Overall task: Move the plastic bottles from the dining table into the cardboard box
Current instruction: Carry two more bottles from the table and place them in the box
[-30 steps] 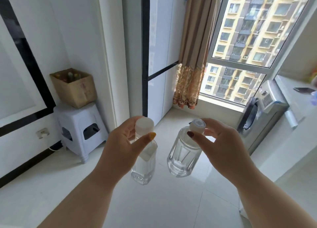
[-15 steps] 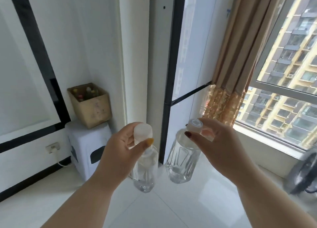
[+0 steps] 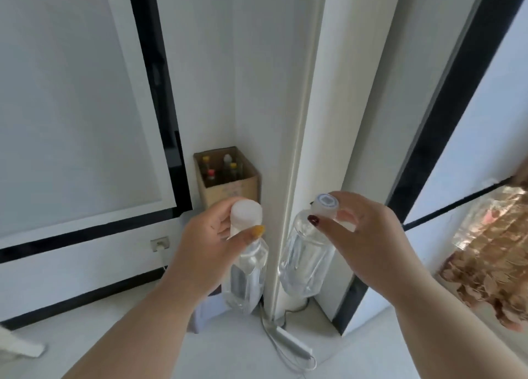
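Note:
My left hand (image 3: pixel 204 247) grips a clear plastic bottle (image 3: pixel 247 278) by its neck, just under a white cap; the bottle hangs down. My right hand (image 3: pixel 368 244) pinches the neck of a second, wider clear bottle (image 3: pixel 307 261) with a white cap, also hanging. The open cardboard box (image 3: pixel 228 190) stands in the wall corner just beyond my left hand, holding several bottles with yellow, red and white caps. My left hand and its bottle hide the box's lower front.
A white pillar edge (image 3: pixel 288 178) runs down between the two bottles. A pale stool (image 3: pixel 205 310) shows under the box. A white power strip and cable (image 3: pixel 291 344) lie on the floor. A wall socket (image 3: pixel 160 243) sits at left; a patterned curtain (image 3: pixel 491 253) hangs at right.
The view has swung left and moved closer to the corner; the box now looks larger and sits directly above my left hand. Both hands keep their hold on the bottles.

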The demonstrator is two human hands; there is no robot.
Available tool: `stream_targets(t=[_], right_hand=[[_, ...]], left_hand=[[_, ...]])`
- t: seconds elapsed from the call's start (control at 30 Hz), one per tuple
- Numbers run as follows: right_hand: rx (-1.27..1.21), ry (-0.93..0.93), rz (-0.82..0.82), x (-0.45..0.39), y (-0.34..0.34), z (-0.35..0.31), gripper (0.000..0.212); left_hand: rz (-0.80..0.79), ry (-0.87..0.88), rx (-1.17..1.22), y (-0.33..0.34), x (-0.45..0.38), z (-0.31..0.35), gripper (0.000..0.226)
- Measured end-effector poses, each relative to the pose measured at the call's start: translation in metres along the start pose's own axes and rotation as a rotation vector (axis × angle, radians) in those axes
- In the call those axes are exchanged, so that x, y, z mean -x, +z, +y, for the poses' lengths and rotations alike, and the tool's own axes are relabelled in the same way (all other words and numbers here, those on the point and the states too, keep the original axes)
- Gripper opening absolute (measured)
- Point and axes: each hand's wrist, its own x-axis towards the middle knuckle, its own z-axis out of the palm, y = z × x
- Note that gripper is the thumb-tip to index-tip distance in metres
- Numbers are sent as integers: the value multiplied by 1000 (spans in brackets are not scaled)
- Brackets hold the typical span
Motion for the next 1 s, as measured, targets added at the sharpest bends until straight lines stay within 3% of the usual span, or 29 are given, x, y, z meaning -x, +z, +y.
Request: stream_targets(t=[0.27,0.4,0.53,0.7,1.0], right_hand=[[-87,-16,37,-178,78,19,23],[-98,-9,52,-260,120,33,17],[-101,-65,46,-340,167,49,21],[-137,-43,18,-426,231,77,10],[-21,138,-157,-498,331,146,8]], left_hand=[[107,1,-105,-58,-157,-52,48],[178,-15,-139,-77,-231,-83,36],[274,-31,-169,-90,-304,-118,34],[329,-107,-183,-104,-382,-165,36],[207,-345,-276,-114,-454,-284,49]])
